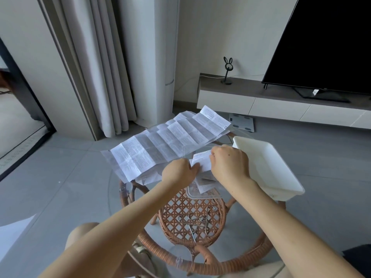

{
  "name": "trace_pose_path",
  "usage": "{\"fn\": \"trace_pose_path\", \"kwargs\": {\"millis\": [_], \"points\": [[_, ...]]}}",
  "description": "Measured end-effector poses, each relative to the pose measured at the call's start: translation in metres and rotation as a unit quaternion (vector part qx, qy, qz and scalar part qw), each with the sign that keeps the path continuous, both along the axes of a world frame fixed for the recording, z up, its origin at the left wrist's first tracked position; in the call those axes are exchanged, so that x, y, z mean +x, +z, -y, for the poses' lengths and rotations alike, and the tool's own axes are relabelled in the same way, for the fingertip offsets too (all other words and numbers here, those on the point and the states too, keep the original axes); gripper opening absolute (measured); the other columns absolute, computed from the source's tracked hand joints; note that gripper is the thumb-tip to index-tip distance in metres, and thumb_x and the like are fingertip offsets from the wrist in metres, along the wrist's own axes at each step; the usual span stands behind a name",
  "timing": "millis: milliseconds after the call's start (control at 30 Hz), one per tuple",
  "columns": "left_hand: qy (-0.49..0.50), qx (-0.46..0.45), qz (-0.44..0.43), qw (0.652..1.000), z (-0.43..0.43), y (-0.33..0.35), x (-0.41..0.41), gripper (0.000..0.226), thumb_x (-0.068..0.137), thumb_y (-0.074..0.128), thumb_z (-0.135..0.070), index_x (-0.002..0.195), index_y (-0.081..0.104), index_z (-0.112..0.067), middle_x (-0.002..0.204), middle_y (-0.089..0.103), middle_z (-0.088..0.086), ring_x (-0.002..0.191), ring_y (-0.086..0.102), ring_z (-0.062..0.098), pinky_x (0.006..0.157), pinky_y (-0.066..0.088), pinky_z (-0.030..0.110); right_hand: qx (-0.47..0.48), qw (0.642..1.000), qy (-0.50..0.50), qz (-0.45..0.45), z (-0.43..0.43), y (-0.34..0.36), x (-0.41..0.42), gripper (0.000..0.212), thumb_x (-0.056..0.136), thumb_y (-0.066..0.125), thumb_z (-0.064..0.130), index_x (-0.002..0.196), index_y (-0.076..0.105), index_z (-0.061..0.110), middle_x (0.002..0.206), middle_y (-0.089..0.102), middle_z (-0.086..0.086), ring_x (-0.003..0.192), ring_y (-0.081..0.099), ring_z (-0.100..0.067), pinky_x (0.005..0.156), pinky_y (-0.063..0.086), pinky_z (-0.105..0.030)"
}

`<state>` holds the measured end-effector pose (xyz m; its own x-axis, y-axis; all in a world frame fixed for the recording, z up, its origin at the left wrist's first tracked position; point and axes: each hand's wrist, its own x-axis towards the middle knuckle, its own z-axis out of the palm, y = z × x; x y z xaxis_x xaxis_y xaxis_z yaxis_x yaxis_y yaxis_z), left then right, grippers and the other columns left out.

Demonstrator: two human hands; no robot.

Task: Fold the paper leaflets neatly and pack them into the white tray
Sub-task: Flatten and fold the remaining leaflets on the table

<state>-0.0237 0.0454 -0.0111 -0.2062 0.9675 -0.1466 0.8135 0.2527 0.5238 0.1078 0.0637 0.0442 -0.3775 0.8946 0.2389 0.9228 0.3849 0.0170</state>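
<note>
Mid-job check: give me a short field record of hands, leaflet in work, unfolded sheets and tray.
left hand: pinches the left end of the folded leaflet
right hand: grips its right end
folded leaflet: small, held between both hands
unfolded leaflets: spread open behind the hands
white tray: right of the hands, no leaflet visible inside
packed: nothing visible yet

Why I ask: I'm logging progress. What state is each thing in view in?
Long leaflets: unfolded, creased, spread across the glass-topped rattan table.
Small leaflet: folded small, pinched between left hand and right hand.
White tray: empty, upright.
Clear plastic container: below the hands, loose papers lying over it.
Television: screen dark.
</note>
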Motion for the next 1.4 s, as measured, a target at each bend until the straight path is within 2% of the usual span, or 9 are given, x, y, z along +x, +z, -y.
{"fn": "trace_pose_path", "kwargs": {"millis": [167,267,400,600,767,933,1100,1233,1400], "points": [[-0.013,0.063,-0.030,0.997,-0.002,0.000,-0.024,0.040,0.101,0.041,-0.035,0.071,0.050,-0.010,0.068,0.054,0.002,0.061,0.048,0.017,0.051,0.034,0.027,-0.015,0.998,0.062,-0.004,-0.009,-0.002,-0.017,0.020,0.094,0.046,0.011,0.100,0.065,0.014,0.098,0.063,-0.004,0.092,0.058,-0.024,0.064,0.032,-0.026],[-0.005,0.132,-0.171,0.976,0.002,-0.004,-0.049,0.025,0.095,0.050,-0.032,0.098,0.062,-0.011,0.101,0.060,0.004,0.092,0.052,0.020,0.074,0.039,0.026,-0.015,0.998,0.061,0.007,-0.014,0.000,-0.021,0.019,0.094,0.046,0.012,0.096,0.064,0.015,0.095,0.063,-0.004,0.088,0.058,-0.024,0.062,0.029,-0.026],[-0.012,0.074,-0.318,0.945,0.004,-0.013,-0.081,0.037,0.084,0.056,-0.033,0.117,0.057,-0.017,0.118,0.050,0.007,0.110,0.044,0.027,0.094,0.029,0.035,-0.011,0.997,0.080,-0.009,-0.016,0.003,-0.027,0.021,0.096,0.045,0.016,0.096,0.066,0.015,0.093,0.063,-0.003,0.086,0.056,-0.022,0.062,0.032,-0.027],[-0.028,0.090,-0.304,0.948,0.004,-0.015,-0.103,0.012,0.072,0.053,-0.004,0.075,0.062,-0.011,0.081,0.062,0.005,0.082,0.059,0.029,0.081,0.031,0.035,-0.080,0.988,0.131,-0.021,-0.014,-0.004,-0.048,0.026,0.096,0.049,0.027,0.115,0.062,0.014,0.110,0.064,-0.005,0.102,0.057,-0.027,0.081,0.045,-0.034],[-0.097,0.294,-0.404,0.861,0.000,0.013,-0.106,0.020,0.057,0.063,0.004,0.067,0.072,-0.011,0.071,0.070,0.004,0.059,0.063,0.027,0.092,0.036,0.046,-0.110,0.976,0.166,-0.087,-0.024,-0.012,-0.082,0.051,0.094,0.056,0.030,0.141,0.039,0.021,0.126,0.060,-0.006,0.112,0.057,-0.030,0.089,0.049,-0.040],[-0.094,0.374,-0.420,0.822,0.000,0.061,-0.095,0.029,0.061,0.056,0.009,0.067,0.071,-0.015,0.060,0.063,-0.002,0.058,0.057,0.025,0.101,0.027,0.047,-0.075,0.943,0.127,-0.300,-0.036,-0.012,-0.107,0.023,0.096,0.048,0.019,0.096,0.069,0.009,0.086,0.070,-0.012,0.077,0.062,-0.029,0.064,0.040,-0.028],[-0.057,0.486,-0.343,0.802,0.011,0.100,-0.104,0.034,0.065,0.070,0.001,0.096,0.074,-0.013,0.097,0.073,0.004,0.087,0.066,0.027,0.108,0.023,0.049,-0.077,0.892,0.078,-0.438,-0.033,0.011,-0.112,0.023,0.081,0.034,0.021,0.059,0.035,0.015,0.057,0.046,-0.003,0.054,0.034,-0.013,0.059,0.026,-0.028],[0.079,0.534,-0.243,0.806,0.045,0.135,-0.128,0.057,0.074,0.066,-0.028,0.129,0.056,-0.015,0.129,0.058,0.007,0.118,0.052,0.027,0.114,0.023,0.045,-0.155,0.827,0.149,-0.520,-0.020,0.042,-0.094,0.017,0.085,0.047,0.013,0.081,0.063,0.010,0.069,0.059,-0.017,0.066,0.058,-0.025,0.062,0.050,-0.038],[0.175,0.459,0.029,0.871,0.100,0.130,-0.164,0.062,0.066,0.045,-0.011,0.127,0.056,-0.015,0.128,0.057,-0.003,0.122,0.049,0.015,0.108,0.031,0.024,-0.287,0.767,0.244,-0.519,0.016,0.056,-0.027,0.016,0.083,0.063,0.006,0.086,0.072,0.019,0.091,0.070,-0.011,0.095,0.067,-0.030,0.089,0.049,-0.043]]}}
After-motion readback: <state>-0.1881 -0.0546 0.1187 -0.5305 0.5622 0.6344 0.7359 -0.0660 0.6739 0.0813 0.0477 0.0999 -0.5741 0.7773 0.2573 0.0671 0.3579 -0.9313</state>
